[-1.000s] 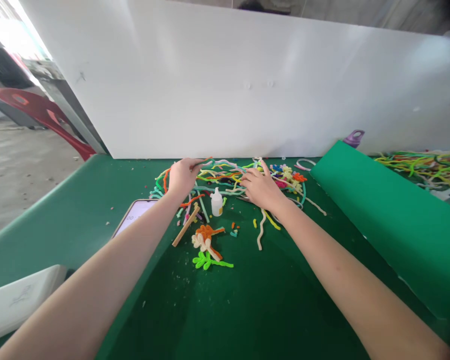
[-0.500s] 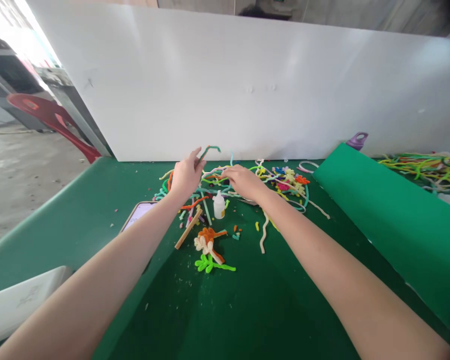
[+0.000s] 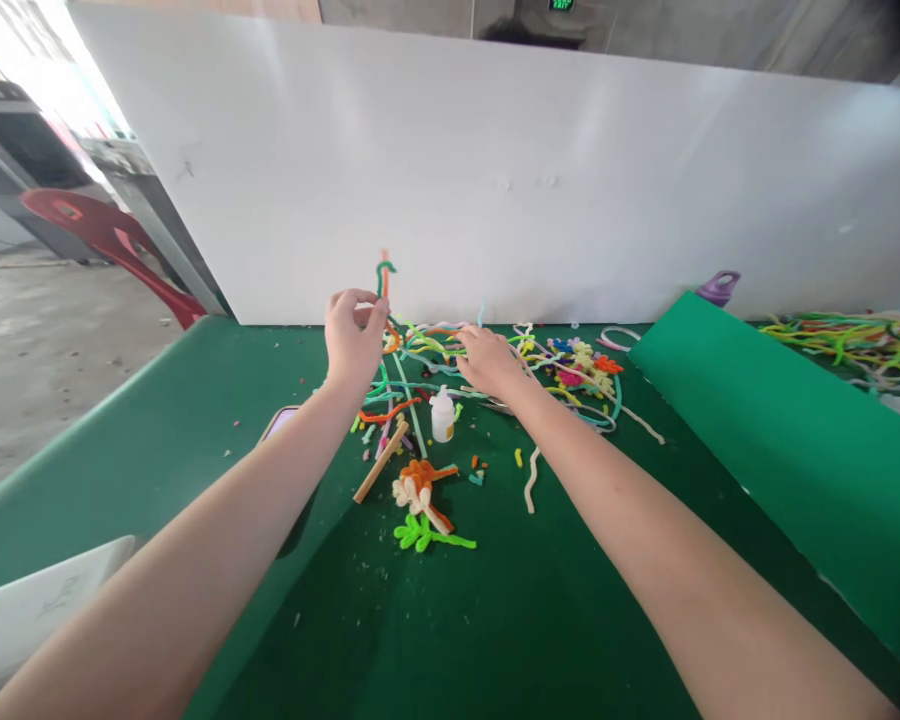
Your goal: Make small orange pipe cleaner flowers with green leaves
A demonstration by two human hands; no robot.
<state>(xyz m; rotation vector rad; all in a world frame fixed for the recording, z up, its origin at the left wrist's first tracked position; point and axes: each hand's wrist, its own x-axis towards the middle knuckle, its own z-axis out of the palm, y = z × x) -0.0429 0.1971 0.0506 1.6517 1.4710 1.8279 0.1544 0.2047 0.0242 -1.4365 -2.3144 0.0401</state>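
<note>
Raised over the left part of the pile, my left hand (image 3: pixel 355 335) pinches an orange and a green pipe cleaner (image 3: pixel 384 275), whose ends stick up. My right hand (image 3: pixel 487 358) rests on the loose pipe cleaners (image 3: pixel 435 352) near the white board; its fingertips are partly hidden among them. A small white bottle (image 3: pixel 442 415) stands just in front of the pile. Nearer to me lie a wooden stick (image 3: pixel 381 462), an orange flower shape (image 3: pixel 418 473), a cream one (image 3: pixel 407 494) and a bright green one (image 3: pixel 415 533).
A white board (image 3: pixel 510 190) stands behind the green table (image 3: pixel 555 620). Colourful fuzzy flowers (image 3: pixel 585 365) lie right of the pile. A green panel (image 3: pixel 780 440) slants at the right, a purple loop (image 3: pixel 720 287) behind it. A phone (image 3: pixel 279 421) and white box (image 3: pixel 52 610) are at left.
My left hand has moved left and up with the green pipe cleaner, and an orange one now shows upright in it. My right hand has shifted slightly on the pile.
</note>
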